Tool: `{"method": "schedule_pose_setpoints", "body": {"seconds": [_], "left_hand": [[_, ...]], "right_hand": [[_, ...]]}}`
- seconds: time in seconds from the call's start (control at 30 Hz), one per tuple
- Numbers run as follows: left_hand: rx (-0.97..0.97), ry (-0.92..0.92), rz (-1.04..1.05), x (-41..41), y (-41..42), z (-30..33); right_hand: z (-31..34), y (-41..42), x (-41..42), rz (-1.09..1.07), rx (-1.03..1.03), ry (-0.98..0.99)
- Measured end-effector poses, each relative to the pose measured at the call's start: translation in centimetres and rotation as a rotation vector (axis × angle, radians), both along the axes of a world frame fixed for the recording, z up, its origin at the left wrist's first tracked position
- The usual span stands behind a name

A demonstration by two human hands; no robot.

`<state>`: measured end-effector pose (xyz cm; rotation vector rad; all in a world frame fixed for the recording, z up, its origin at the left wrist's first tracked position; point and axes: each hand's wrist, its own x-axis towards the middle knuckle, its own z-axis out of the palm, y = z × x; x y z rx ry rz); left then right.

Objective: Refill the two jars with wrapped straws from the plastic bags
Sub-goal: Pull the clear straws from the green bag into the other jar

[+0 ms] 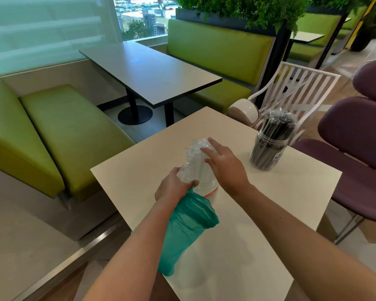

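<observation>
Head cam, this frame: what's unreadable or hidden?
- Clear jar: mostly hidden by the left hand and clear-wrapped straws.
- Its red label: too small to read.
- Teal plastic bag: contents hidden, left forearm overlaps it.
- Jar of dark straws: label unreadable.

A cream square table (pixel 258 213) fills the lower centre. At eleven o'clock stands a grey rectangular table (pixel 152 72) on a black pedestal base (pixel 135 115). A green bench seat (pixel 59 129) sits at nine o'clock, and a green backrest (pixel 217 48) at twelve. Leafy plants (pixel 248 7) hang over it at one o'clock. A white slatted chair (pixel 300 88) stands at two o'clock, with purple padded chairs (pixel 356 135) at three. A white bowl-like object (pixel 244 110) lies just beyond the cream table's far corner.
</observation>
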<state>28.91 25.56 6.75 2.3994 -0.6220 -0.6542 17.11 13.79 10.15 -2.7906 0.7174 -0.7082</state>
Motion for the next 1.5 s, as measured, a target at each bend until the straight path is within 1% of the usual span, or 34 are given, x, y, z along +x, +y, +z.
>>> {"method": "schedule_pose_setpoints", "body": {"seconds": [0.13,0.2,0.27,0.33,0.4,0.43,0.5,0.57,0.63,0.7,0.8,0.87,0.97,1.1,1.2,1.3,1.4,1.47,1.5], "left_hand": [[0.029,-0.038,-0.026,0.0,0.0,0.3],[0.004,-0.024,-0.045,0.1,0.2,0.2],[-0.072,0.032,-0.049,0.0,0.4,0.0],[-0.151,0.095,-0.027,0.0,0.7,-0.1],[-0.191,0.151,0.003,-0.1,1.1,0.3],[-0.202,0.179,0.011,0.0,1.3,0.4],[-0.231,0.239,0.016,0.1,1.6,0.6],[-0.279,0.323,0.03,0.0,1.9,0.7],[-0.329,0.394,0.05,0.1,2.4,0.6],[-0.34,0.473,0.053,0.2,2.6,0.5],[-0.414,0.621,0.036,-0.3,3.0,1.1],[-0.424,0.712,0.048,-0.4,3.2,1.2],[-0.438,0.817,0.057,-0.8,3.6,1.4],[-0.468,0.875,0.044,-1.2,3.9,1.6],[-0.489,0.906,0.02,-1.0,4.4,1.6],[-0.554,0.929,-0.014,-0.8,5.1,1.4],[-0.624,0.946,-0.075,-0.6,5.6,0.9],[-0.667,0.932,-0.035,-0.6,5.8,0.9],[-0.687,0.917,-0.004,-0.5,5.9,0.8]], "right_hand": [[-2.3,0.4,-0.8,0.015,0.067,0.089],[-2.1,0.4,-0.9,0.018,0.082,0.076],[-1.5,0.9,-1.0,-0.023,0.042,0.02],[-1.1,1.9,-1.3,-0.114,0.009,-0.096],[-0.9,3.5,-1.6,-0.196,0.018,-0.225],[-0.9,4.3,-1.7,-0.216,0.036,-0.255],[-1.1,5.9,-1.5,-0.192,0.137,-0.266],[-1.5,7.3,-1.3,-0.093,0.379,-0.256],[-1.9,8.5,-1.2,-0.028,0.63,-0.194],[-2.3,8.9,-0.9,-0.013,0.75,-0.125],[-2.5,8.7,-0.5,-0.026,0.867,-0.096],[-2.6,8.5,-0.3,-0.018,0.909,-0.081],[-2.8,8.6,0.1,0.0,0.913,-0.036],[-2.7,8.6,0.6,0.025,0.886,0.025],[-2.7,8.2,0.9,-0.003,0.988,0.034],[-3.1,7.1,1.2,-0.03,1.082,0.052],[-2.5,6.4,1.0,-0.05,1.243,-0.005],[-1.9,6.2,0.9,-0.019,1.287,-0.037],[-1.5,6.2,0.7,-0.008,1.276,-0.031]]}}
